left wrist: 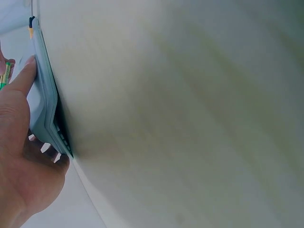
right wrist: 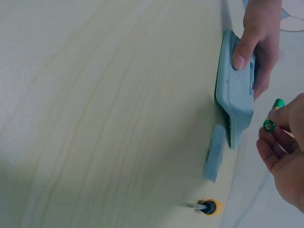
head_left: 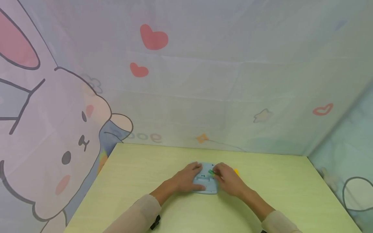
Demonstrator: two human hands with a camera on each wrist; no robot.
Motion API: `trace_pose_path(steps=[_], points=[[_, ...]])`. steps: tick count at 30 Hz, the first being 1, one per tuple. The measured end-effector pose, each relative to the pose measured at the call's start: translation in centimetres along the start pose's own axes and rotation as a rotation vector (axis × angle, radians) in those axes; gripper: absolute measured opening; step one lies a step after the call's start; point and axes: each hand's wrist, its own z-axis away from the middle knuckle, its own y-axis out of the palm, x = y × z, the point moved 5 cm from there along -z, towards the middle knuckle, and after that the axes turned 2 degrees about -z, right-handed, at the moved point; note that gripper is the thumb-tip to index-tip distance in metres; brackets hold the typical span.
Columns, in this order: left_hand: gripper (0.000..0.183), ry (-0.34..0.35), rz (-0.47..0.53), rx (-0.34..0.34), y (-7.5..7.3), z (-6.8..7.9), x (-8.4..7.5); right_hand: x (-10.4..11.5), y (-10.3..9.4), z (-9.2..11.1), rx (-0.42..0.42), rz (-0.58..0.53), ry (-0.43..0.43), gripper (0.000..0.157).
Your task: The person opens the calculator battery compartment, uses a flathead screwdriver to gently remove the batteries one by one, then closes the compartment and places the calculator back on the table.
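A light blue calculator (head_left: 208, 188) lies back up on the table, with a battery slot in its back and keys just showing under one edge in the wrist views. My left hand (head_left: 186, 179) grips its left side, thumb (right wrist: 241, 61) on the back and fingers at the far edge. Above the right part of the calculator, my right hand (head_left: 228, 179) pinches a green battery (right wrist: 273, 115) between thumb and fingers. The battery (head_left: 211, 171) appears tilted and apart from the slot. How full the slot is, I cannot tell.
A light blue battery cover (right wrist: 214, 154) lies on the table close to the calculator. Beyond it is a small screwdriver (right wrist: 208, 206) with a yellow and black handle. A printed cloth (head_left: 204, 97) hangs behind the pale table (head_left: 140, 168).
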Motion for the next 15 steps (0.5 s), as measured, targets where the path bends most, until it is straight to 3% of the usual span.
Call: trace_pose_path(steps=[15], points=[[0.096,0.000,-0.003,0.000,0.0,0.0,0.1,-1.3,-1.0,0.3,-0.039,-0.158,0.019,0.022]])
